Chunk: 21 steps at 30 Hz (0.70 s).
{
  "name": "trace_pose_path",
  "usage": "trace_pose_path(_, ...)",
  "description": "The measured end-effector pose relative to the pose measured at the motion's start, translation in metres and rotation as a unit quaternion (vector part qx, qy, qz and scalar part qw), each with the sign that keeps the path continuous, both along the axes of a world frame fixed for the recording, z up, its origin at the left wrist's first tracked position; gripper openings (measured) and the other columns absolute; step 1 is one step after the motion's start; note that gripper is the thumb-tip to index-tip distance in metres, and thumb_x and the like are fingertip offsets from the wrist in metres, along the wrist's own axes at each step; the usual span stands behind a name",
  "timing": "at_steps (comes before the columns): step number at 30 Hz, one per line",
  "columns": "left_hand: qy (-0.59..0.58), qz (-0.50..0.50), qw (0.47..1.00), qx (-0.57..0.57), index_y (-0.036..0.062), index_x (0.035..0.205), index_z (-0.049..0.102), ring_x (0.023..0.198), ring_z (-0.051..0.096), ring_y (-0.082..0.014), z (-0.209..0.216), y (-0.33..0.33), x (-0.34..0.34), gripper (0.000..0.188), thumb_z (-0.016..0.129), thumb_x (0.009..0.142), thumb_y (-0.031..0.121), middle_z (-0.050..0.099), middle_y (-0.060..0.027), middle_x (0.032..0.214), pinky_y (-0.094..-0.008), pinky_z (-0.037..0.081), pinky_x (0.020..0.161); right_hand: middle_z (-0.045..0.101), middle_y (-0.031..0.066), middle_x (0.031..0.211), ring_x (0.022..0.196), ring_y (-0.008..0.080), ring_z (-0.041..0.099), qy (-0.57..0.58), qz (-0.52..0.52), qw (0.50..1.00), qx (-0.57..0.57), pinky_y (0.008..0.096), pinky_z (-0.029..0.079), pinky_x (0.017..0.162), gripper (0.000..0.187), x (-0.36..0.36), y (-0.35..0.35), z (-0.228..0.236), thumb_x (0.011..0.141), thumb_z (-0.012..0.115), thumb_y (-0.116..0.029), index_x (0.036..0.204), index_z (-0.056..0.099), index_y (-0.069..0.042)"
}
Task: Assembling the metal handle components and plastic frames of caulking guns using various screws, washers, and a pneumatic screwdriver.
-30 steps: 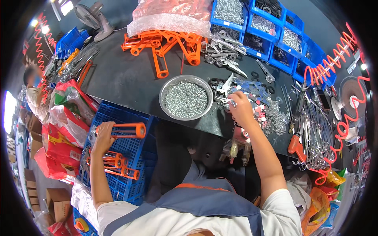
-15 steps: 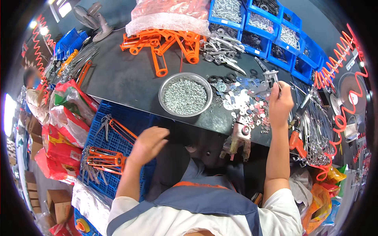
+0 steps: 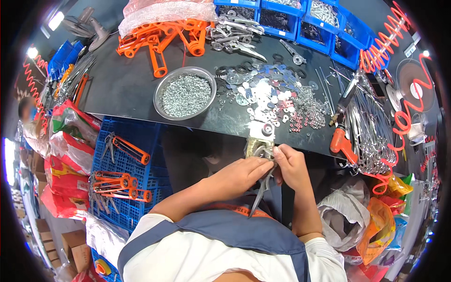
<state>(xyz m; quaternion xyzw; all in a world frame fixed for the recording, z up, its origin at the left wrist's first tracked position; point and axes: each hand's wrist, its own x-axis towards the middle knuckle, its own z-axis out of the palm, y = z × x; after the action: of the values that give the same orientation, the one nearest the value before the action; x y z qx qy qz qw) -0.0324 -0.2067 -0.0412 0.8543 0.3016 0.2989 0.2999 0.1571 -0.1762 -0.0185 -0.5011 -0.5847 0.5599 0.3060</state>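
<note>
My two hands meet at the front edge of the bench, just below a small fixture [image 3: 261,131] with a white top and a dark round piece. The fingers of my left hand [image 3: 246,174] are closed round a grey metal handle part [image 3: 260,196], whose long tapered end points down toward my apron. My right hand [image 3: 292,165] pinches the same part near its upper end. The fingers partly hide its upper end, which lies close against the fixture. Behind the fixture lie loose washers and small rings [image 3: 268,96] in white, red and dark colours.
A clear bowl of small metal pieces [image 3: 185,96] stands left of the washers. Orange frames [image 3: 157,63], grey handle parts [image 3: 235,33] and blue bins [image 3: 279,21] line the back. An orange power tool [image 3: 343,143] and metal rods lie right; a blue crate [image 3: 162,176] holds assemblies at left.
My right hand has come down from the back right of the bench with the grey metal part. My left hand has moved right to meet it. The view has shifted.
</note>
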Motion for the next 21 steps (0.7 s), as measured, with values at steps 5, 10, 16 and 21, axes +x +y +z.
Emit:
trace_pose_path(5, -0.147, 0.174, 0.968, -0.109, 0.0063, 0.135, 0.031, 0.107, 0.054, -0.0300, -0.021, 0.000, -0.013, 0.068, 0.067, 0.078, 0.001, 0.051, -0.0137, 0.113, -0.0393, 0.049, 0.089, 0.059, 0.0080, 0.062, 0.043, 0.0090, 0.052, 0.091, -0.114, 0.988, 0.050, 0.0218, 0.042, 0.040, 0.021, 0.032, 0.032, -0.010, 0.092, 0.053, -0.018, 0.087, 0.059, 0.002)
trace_pose_path(10, -0.483, 0.156, 0.797, -0.328, 0.0006, 0.132, 0.029, 0.098, 0.056, -0.0215, -0.004, 0.003, -0.046, 0.058, 0.059, 0.084, 0.011, 0.048, -0.0175, 0.118, -0.0361, 0.056, 0.078, 0.059, 0.0016, 0.069, 0.059, 0.0053, 0.054, -0.031, -0.251, 0.958, 0.137, 0.0219, 0.047, 0.048, 0.007, 0.093, 0.081, -0.074, 0.085, 0.061, -0.008, 0.088, 0.061, -0.001)
trace_pose_path(16, -0.383, 0.169, 0.843, -0.338, -0.0026, 0.122, 0.038, 0.087, 0.055, -0.0132, -0.020, -0.004, -0.044, 0.040, 0.052, 0.086, 0.005, 0.055, -0.0183, 0.115, -0.0238, 0.048, 0.070, 0.066, 0.0100, 0.076, 0.066, 0.0174, 0.064, -0.199, -0.244, 0.914, 0.255, 0.0278, 0.050, 0.062, 0.010, 0.073, 0.125, -0.083, 0.079, 0.064, -0.008, 0.086, 0.064, -0.001)
trace_pose_path(21, -0.351, 0.180, 0.854, -0.338, 0.0012, 0.125, 0.037, 0.096, 0.056, -0.0133, -0.024, -0.010, -0.047, 0.045, 0.049, 0.083, -0.010, 0.054, -0.0143, 0.121, -0.0262, 0.048, 0.081, 0.065, 0.0139, 0.088, 0.079, 0.0291, 0.063, -0.341, -0.186, 0.876, 0.285, 0.0372, 0.049, 0.072, 0.019, 0.050, 0.147, -0.085, 0.074, 0.065, -0.011, 0.091, 0.065, -0.003)
